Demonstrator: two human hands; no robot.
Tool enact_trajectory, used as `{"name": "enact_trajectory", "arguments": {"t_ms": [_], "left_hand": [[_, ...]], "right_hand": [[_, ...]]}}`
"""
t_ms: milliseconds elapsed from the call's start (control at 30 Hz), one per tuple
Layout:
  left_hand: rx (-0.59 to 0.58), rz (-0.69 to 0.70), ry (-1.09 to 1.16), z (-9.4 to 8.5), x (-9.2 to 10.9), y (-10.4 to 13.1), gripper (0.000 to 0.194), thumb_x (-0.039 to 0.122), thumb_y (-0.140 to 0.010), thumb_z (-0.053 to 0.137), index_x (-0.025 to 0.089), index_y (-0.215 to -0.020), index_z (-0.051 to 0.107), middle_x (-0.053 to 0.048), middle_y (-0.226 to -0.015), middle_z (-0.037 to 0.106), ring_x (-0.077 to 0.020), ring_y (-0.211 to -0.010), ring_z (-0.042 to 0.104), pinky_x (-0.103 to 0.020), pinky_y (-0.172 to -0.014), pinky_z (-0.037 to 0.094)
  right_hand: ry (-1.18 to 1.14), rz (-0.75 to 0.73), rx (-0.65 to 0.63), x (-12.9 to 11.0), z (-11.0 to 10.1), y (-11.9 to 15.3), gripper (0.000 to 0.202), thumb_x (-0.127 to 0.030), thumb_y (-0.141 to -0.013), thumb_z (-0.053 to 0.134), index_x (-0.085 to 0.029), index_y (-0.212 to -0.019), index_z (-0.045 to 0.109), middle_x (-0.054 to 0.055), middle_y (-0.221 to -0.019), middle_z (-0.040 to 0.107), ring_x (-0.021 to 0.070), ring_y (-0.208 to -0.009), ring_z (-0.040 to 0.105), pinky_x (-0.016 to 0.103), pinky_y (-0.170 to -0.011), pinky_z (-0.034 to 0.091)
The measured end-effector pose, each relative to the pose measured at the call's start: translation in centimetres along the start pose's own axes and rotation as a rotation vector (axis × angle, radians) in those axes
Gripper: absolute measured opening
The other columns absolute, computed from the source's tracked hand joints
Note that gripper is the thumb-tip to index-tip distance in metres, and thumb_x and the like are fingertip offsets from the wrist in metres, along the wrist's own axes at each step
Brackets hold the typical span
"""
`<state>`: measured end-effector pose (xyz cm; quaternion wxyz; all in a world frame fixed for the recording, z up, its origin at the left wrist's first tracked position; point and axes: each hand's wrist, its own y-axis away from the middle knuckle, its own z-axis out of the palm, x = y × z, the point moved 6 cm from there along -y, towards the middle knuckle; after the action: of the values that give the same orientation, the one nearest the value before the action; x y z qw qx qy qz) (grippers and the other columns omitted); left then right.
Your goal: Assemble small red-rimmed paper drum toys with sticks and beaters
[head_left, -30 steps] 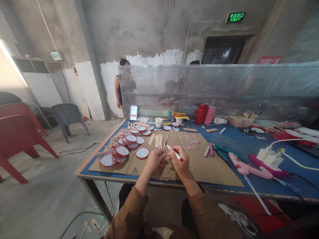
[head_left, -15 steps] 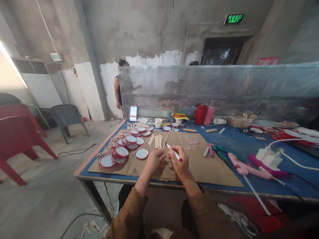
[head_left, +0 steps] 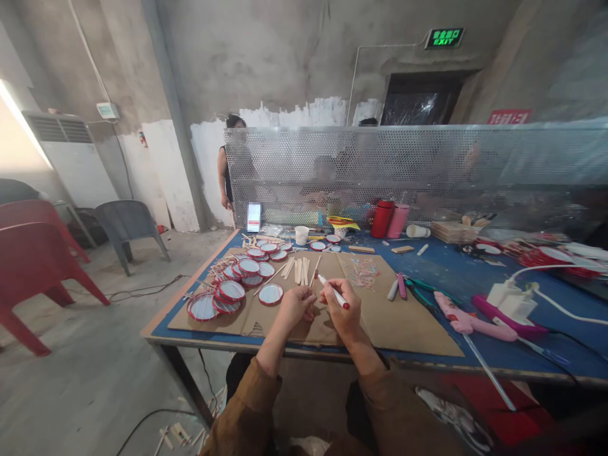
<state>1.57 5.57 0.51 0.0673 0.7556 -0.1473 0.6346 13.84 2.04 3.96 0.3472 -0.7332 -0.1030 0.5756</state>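
White marker pen with red ends [head_left: 334, 292]. Round red-rimmed discs with pale faces [head_left: 271, 293]. Plain brown cardboard sheet [head_left: 399, 323] over blue tabletop [head_left: 456, 269]. Pink glue gun [head_left: 458, 316]. Red cylindrical flask [head_left: 382, 218]. Silver perforated metal screen [head_left: 427, 158], dotted pattern.

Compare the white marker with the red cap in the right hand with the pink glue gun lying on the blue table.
The white marker with the red cap is slim, straight and held off the cardboard by the right hand; the pink glue gun is bulkier, angled and lies untouched on the blue table. The marker is white and red; the gun is all pink. Both are hand tools.
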Motion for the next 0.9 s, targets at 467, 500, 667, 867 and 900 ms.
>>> {"name": "enact_trajectory", "arguments": {"t_ms": [467, 500, 667, 867, 900], "left_hand": [[-0.011, -0.001, -0.016, 0.01, -0.25, -0.10, 0.022, 0.038, -0.074, 0.053, 0.018, -0.067, 0.048, 0.004, -0.044, 0.051, -0.0113, -0.039, 0.052, -0.019, -0.038, 0.039], [-0.012, 0.001, -0.014, 0.02, -0.23, -0.08, 0.022, 0.038, -0.074, 0.053, 0.018, -0.067, 0.048, 0.004, -0.044, 0.051, -0.0112, -0.039, 0.052, -0.019, -0.038, 0.038], [-0.008, -0.011, -0.012, -0.07, -0.15, 0.01, 0.023, 0.039, -0.074, 0.054, 0.018, -0.067, 0.047, 0.005, -0.044, 0.051, -0.0107, -0.038, 0.051, -0.018, -0.038, 0.037], [-0.016, -0.019, -0.011, 0.01, -0.06, 0.02, 0.026, 0.042, -0.074, 0.056, 0.018, -0.068, 0.048, 0.005, -0.043, 0.051, -0.0104, -0.038, 0.051, -0.018, -0.038, 0.037], [-0.014, -0.019, -0.012, 0.00, -0.09, 0.00, 0.026, 0.042, -0.074, 0.056, 0.018, -0.068, 0.048, 0.005, -0.043, 0.051, -0.0106, -0.038, 0.051, -0.018, -0.038, 0.037]], "right_hand": [[-0.004, -0.010, -0.027, -0.17, 0.16, -0.09, 0.018, -0.037, -0.085, 0.053, -0.020, -0.082, 0.054, 0.000, -0.063, 0.063, 0.0136, -0.051, 0.063, 0.023, -0.050, 0.051], [-0.009, -0.009, -0.015, -0.19, 0.08, -0.09, 0.018, -0.037, -0.085, 0.053, -0.020, -0.083, 0.054, 0.000, -0.064, 0.063, 0.0135, -0.051, 0.064, 0.023, -0.051, 0.052], [-0.001, -0.010, -0.036, -0.36, 0.19, -0.08, 0.019, -0.038, -0.085, 0.052, -0.020, -0.081, 0.054, -0.001, -0.062, 0.062, 0.0132, -0.050, 0.063, 0.023, -0.050, 0.051], [-0.017, 0.007, -0.023, -0.35, 0.12, -0.05, 0.021, -0.041, -0.086, 0.052, -0.020, -0.083, 0.054, 0.001, -0.065, 0.064, 0.0141, -0.053, 0.064, 0.024, -0.053, 0.053], [-0.006, 0.006, -0.034, -0.37, 0.17, -0.04, 0.022, -0.041, -0.086, 0.052, -0.020, -0.082, 0.054, 0.001, -0.064, 0.064, 0.0142, -0.053, 0.064, 0.024, -0.053, 0.053]]}}
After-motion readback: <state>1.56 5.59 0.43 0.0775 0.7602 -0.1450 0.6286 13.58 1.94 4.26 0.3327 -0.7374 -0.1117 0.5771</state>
